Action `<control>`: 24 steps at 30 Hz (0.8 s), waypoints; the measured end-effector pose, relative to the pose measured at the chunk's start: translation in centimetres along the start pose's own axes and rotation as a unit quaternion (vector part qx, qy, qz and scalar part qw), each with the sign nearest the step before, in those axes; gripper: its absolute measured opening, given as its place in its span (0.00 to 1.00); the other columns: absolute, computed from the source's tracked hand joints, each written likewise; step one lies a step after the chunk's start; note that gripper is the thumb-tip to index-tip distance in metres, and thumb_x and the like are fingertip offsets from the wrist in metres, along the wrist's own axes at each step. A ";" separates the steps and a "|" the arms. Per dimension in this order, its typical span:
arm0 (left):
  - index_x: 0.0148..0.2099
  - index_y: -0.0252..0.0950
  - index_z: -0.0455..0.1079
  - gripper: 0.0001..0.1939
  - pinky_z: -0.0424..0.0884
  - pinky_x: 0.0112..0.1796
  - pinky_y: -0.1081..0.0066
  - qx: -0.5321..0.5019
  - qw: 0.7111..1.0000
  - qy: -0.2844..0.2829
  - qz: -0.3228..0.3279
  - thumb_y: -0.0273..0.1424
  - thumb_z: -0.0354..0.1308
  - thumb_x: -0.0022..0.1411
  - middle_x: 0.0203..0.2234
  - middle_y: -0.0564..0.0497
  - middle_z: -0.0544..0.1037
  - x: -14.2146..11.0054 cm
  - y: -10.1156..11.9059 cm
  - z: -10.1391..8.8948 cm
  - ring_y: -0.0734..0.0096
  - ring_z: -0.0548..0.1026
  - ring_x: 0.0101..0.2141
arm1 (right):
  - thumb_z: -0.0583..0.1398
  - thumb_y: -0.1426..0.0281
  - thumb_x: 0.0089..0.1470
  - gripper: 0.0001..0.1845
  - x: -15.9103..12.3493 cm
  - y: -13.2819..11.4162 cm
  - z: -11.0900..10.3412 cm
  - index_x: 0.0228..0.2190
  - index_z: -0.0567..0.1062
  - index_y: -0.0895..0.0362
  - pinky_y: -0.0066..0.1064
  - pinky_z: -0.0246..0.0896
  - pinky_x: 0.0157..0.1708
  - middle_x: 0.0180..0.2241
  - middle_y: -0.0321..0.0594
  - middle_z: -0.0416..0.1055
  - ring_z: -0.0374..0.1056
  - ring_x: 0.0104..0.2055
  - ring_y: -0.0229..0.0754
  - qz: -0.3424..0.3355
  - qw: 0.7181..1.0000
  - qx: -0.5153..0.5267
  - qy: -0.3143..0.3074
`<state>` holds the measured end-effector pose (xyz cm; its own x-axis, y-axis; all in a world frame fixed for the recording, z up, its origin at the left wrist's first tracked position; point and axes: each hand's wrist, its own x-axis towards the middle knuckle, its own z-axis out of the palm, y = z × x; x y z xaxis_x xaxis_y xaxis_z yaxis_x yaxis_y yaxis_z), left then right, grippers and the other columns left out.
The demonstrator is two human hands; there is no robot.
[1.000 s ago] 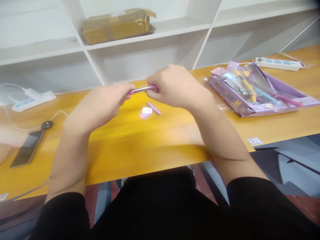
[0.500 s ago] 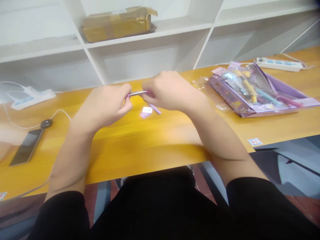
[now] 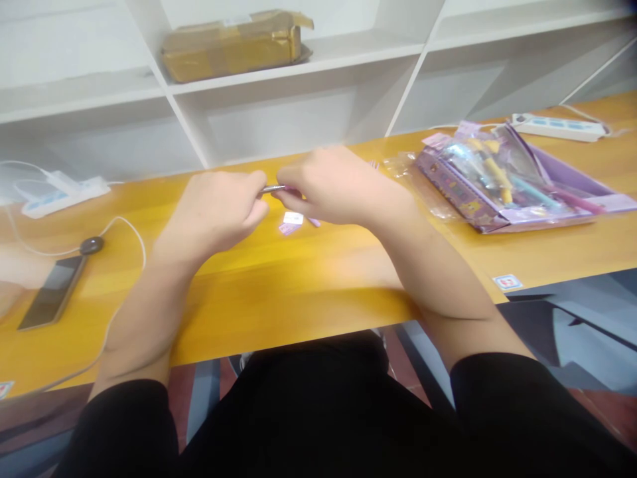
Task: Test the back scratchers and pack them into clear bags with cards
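Between my two hands, above the table, runs a slim pen [image 3: 273,189] whose silvery middle shows. My left hand [image 3: 216,209] is closed round its left end, thumb against fingers. On the other end my right hand [image 3: 338,186] is closed too, with a bit of purple showing at its fingertips. Both ends of the pen are hidden in the fingers. Below, on the table, lie a small white and purple card [image 3: 292,219] and a purple stick-like piece [image 3: 313,222], partly covered by my right hand.
To the right, a purple display box [image 3: 450,189] holds several wrapped pens. A phone [image 3: 52,292], a black round device [image 3: 92,245] and a power strip [image 3: 67,197] lie left. Another power strip [image 3: 557,127] is at back right. A taped parcel [image 3: 233,50] rests on the shelf.
My hands have come slightly closer together, so less of the pen shows between them. My right hand now covers more of the purple piece on the table.
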<state>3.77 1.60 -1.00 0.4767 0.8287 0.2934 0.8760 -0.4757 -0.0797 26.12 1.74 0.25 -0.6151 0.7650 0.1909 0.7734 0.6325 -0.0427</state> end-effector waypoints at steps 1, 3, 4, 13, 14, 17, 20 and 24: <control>0.32 0.42 0.60 0.07 0.50 0.32 0.56 -0.003 1.000 0.004 0.001 0.31 0.53 0.64 0.22 0.49 0.65 0.0 -0.1 0.1 0.60 0.62 0.24 | 0.53 0.65 0.76 0.19 0.0 0.0 0.0 0.33 0.76 0.53 0.38 0.45 0.36 0.25 0.40 0.73 0.58 0.28 0.45 -0.004 1.000 0.003 0.000; 0.31 0.42 0.62 0.08 0.52 0.32 0.56 -0.012 1.000 0.017 0.004 0.31 0.54 0.64 0.21 0.48 0.65 0.0 -0.2 0.2 0.59 0.65 0.24 | 0.52 0.65 0.76 0.20 0.0 0.1 0.2 0.34 0.78 0.53 0.38 0.46 0.36 0.25 0.41 0.74 0.60 0.28 0.46 -0.009 1.000 0.004 0.003; 0.31 0.42 0.63 0.08 0.54 0.33 0.56 -0.017 1.000 0.023 0.004 0.31 0.55 0.64 0.21 0.48 0.65 0.0 -0.3 0.2 0.58 0.66 0.25 | 0.52 0.65 0.76 0.20 0.1 0.1 0.3 0.34 0.79 0.53 0.39 0.46 0.36 0.25 0.42 0.74 0.60 0.29 0.46 -0.005 1.000 -0.001 0.011; 0.32 0.40 0.68 0.06 0.61 0.40 0.58 -0.036 0.993 0.081 -0.080 0.33 0.58 0.62 0.23 0.48 0.64 0.0 0.1 0.4 0.53 0.75 0.37 | 0.54 0.64 0.74 0.19 1.3 0.8 1.6 0.42 0.84 0.52 0.39 0.43 0.35 0.32 0.45 0.78 0.66 0.32 0.48 0.068 0.991 -0.058 0.098; 0.33 0.40 0.70 0.05 0.61 0.41 0.58 -0.027 0.992 0.079 -0.091 0.34 0.57 0.62 0.24 0.48 0.66 0.0 0.0 0.4 0.52 0.76 0.38 | 0.54 0.64 0.74 0.17 1.4 1.1 1.7 0.41 0.84 0.52 0.39 0.43 0.35 0.33 0.45 0.79 0.67 0.33 0.48 0.073 0.990 -0.061 0.106; 0.35 0.41 0.72 0.08 0.58 0.40 0.57 0.010 0.991 0.074 -0.115 0.34 0.54 0.66 0.27 0.47 0.71 0.3 -0.7 0.2 0.53 0.74 0.38 | 0.56 0.65 0.72 0.14 1.6 2.6 1.8 0.40 0.82 0.51 0.39 0.42 0.35 0.36 0.44 0.81 0.70 0.37 0.49 0.084 0.985 -0.067 0.135; 0.35 0.41 0.71 0.12 0.51 0.36 0.56 0.063 0.987 0.077 -0.126 0.34 0.49 0.70 0.28 0.47 0.70 0.5 -2.2 -0.2 0.59 0.64 0.32 | 0.59 0.66 0.70 0.10 1.6 4.9 1.7 0.38 0.80 0.51 0.39 0.41 0.35 0.36 0.43 0.82 0.71 0.40 0.50 0.105 0.976 -0.077 0.172; 0.34 0.41 0.68 0.14 0.48 0.36 0.57 0.069 0.984 0.076 -0.146 0.35 0.46 0.72 0.28 0.49 0.64 1.1 -4.2 -0.3 0.62 0.51 0.30 | 0.58 0.69 0.70 0.10 1.8 7.7 2.0 0.34 0.75 0.52 0.38 0.40 0.36 0.36 0.42 0.81 0.68 0.39 0.47 0.134 0.964 -0.107 0.201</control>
<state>0.58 4.41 -0.03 0.1949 0.8652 0.4620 0.9808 -0.1699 -0.0956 30.70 8.22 -1.69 -0.3128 0.7614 0.5679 0.9369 0.3456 0.0527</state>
